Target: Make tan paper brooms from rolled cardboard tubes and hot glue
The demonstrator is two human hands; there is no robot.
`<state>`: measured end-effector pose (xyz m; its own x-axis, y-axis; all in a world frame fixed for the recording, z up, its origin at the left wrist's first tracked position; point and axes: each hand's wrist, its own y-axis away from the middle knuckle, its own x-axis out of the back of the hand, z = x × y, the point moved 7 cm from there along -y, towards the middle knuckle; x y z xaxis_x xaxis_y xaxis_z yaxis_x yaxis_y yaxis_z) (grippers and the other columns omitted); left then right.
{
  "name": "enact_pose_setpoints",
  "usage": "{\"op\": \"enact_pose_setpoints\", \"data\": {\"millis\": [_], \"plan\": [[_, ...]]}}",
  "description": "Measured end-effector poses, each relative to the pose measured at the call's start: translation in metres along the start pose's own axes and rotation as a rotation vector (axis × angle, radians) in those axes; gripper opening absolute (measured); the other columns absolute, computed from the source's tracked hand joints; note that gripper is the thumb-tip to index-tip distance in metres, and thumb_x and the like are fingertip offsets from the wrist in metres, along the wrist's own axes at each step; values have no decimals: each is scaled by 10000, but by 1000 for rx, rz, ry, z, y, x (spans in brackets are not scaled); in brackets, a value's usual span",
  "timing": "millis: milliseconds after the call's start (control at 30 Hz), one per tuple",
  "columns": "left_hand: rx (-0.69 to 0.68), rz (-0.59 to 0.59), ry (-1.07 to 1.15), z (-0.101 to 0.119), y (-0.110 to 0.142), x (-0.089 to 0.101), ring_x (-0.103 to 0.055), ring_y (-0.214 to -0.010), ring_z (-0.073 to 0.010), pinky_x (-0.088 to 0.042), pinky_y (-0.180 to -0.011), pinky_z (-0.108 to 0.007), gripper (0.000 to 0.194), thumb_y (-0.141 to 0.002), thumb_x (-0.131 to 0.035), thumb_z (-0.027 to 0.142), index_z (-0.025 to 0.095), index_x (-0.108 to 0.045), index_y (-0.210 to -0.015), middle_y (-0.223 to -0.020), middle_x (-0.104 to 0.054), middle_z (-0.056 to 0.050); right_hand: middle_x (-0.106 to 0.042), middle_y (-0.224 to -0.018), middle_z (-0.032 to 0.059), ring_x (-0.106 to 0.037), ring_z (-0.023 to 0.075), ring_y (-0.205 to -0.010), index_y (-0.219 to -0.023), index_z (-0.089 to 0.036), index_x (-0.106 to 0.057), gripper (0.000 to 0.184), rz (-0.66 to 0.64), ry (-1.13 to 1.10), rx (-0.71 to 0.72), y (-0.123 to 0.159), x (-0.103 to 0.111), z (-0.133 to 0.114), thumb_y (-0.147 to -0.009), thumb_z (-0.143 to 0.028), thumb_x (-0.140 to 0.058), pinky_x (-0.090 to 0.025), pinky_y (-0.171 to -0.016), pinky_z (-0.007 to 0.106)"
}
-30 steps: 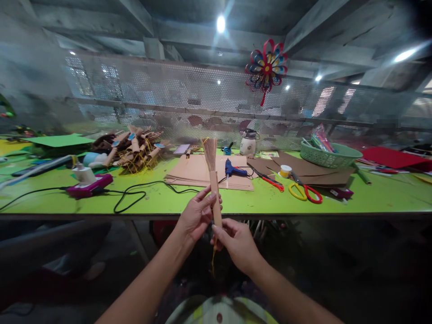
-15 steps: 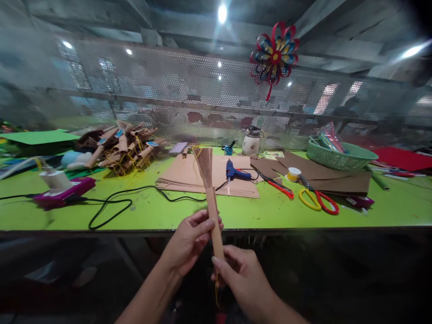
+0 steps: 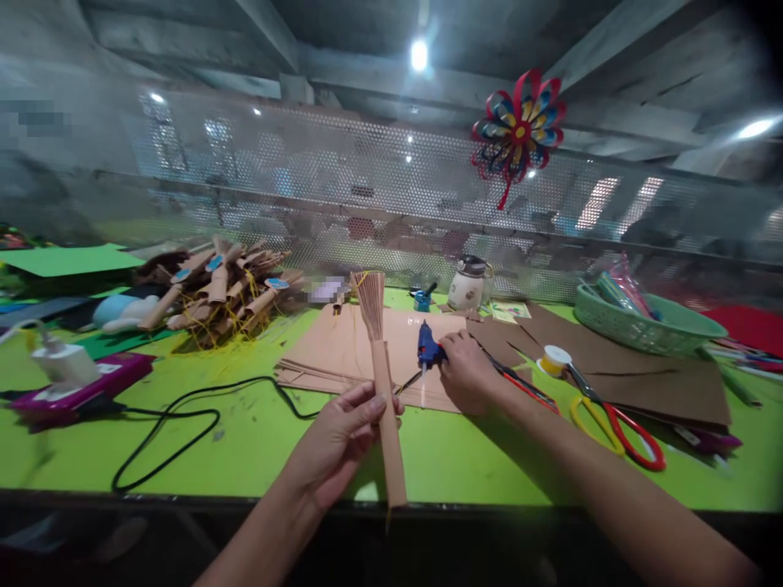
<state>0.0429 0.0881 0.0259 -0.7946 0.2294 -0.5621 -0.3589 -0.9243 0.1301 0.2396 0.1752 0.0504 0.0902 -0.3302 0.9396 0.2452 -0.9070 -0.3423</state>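
My left hand [image 3: 348, 428] pinches a pleated brown paper fan [image 3: 371, 306] by its flat cardboard handle [image 3: 391, 456]. The pleats point away from me, bound near the top with yellow thread, and a bit of yellow thread hangs from the handle's lower end. Across the table, my right hand [image 3: 468, 363] is closed round the grip of a blue hot glue gun [image 3: 430, 349], which hides most of the grip. The gun's nozzle faces the back, and a clear glue stick [image 3: 423, 387] shows at its near side. Brown cardboard sheets [image 3: 330, 346] lie beneath the gun.
Two scissors, one with red-and-yellow handles [image 3: 639, 444], lie at right by a thread spool [image 3: 555, 359]. A green basket [image 3: 648, 322] stands behind. At left are a pile of brown paper pieces [image 3: 220, 297] and a purple power strip [image 3: 86, 391] with a black cord [image 3: 177, 403].
My right hand has left the fan handle's lower end and reached forward to the glue gun. The left hand still holds the fan. The view has shifted closer to the table.
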Motion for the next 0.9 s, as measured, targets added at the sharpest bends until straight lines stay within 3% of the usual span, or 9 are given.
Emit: {"op": "enact_pose_setpoints", "data": {"millis": [100, 200, 267, 367, 533, 733, 900], "plan": [[15, 6, 41, -4, -4, 4, -593, -693, -102, -477, -635, -178, 165, -736, -711, 166, 110, -689, -890, -786, -652, -54, -608, -988, 168, -472, 275, -953, -942, -90, -618, 217, -9, 3, 3, -8, -18, -1, -736, -116, -555, -364, -849, 366], [32, 44, 94, -8, -5, 9, -588, -685, -95, -471, -631, -171, 177, -734, -709, 149, 110, -692, -906, -782, -641, -51, -597, -996, 141, -474, 259, -957, -979, -111, -610, 248, 3, -15, 1, -9, -22, 2, -742, -116, -537, -380, -831, 341], [44, 83, 126, -9, -6, 13, -589, -672, -98, -473, -629, -175, 171, -717, -722, 136, 109, -697, -884, -774, -642, -55, -597, -989, 125, -489, 247, -951, -983, -127, -613, 232, 39, -101, -30, -8, -13, 8, -767, -159, -531, -402, -814, 324], [43, 135, 174, -9, -6, 17, -595, -668, -106, -479, -634, -183, 154, -679, -747, 116, 112, -702, -826, -756, -646, -56, -620, -934, 100, -542, 225, -856, -987, -140, -618, 239, 105, -412, -59, 1, 18, 15, -790, -250, -540, -438, -762, 315], [38, 145, 176, -10, -7, 16, -586, -652, -105, -466, -612, -178, 208, -685, -748, 142, 103, -703, -884, -750, -646, -64, -634, -791, 36, -534, 164, -623, -1042, -171, -635, 397, -59, -738, -124, 36, 57, 9, -890, -475, -431, -438, -564, 267], [41, 135, 126, -12, -7, 15, -572, -664, -97, -443, -623, -172, 262, -714, -731, 179, 103, -700, -963, -768, -647, -69, -588, -669, 30, -487, 135, -518, -885, -200, -662, 390, -117, -863, 8, 58, 65, -22, -900, -494, -406, -437, -479, 233], [55, 140, 87, -11, -8, 12, -570, -667, -102, -435, -632, -184, 336, -680, -756, 176, 123, -702, -1008, -783, -659, -68, -609, -729, 46, -555, 159, -611, -757, -213, -616, 344, -107, -775, 21, 62, 61, -22, -911, -439, -407, -475, -505, 225]]}}
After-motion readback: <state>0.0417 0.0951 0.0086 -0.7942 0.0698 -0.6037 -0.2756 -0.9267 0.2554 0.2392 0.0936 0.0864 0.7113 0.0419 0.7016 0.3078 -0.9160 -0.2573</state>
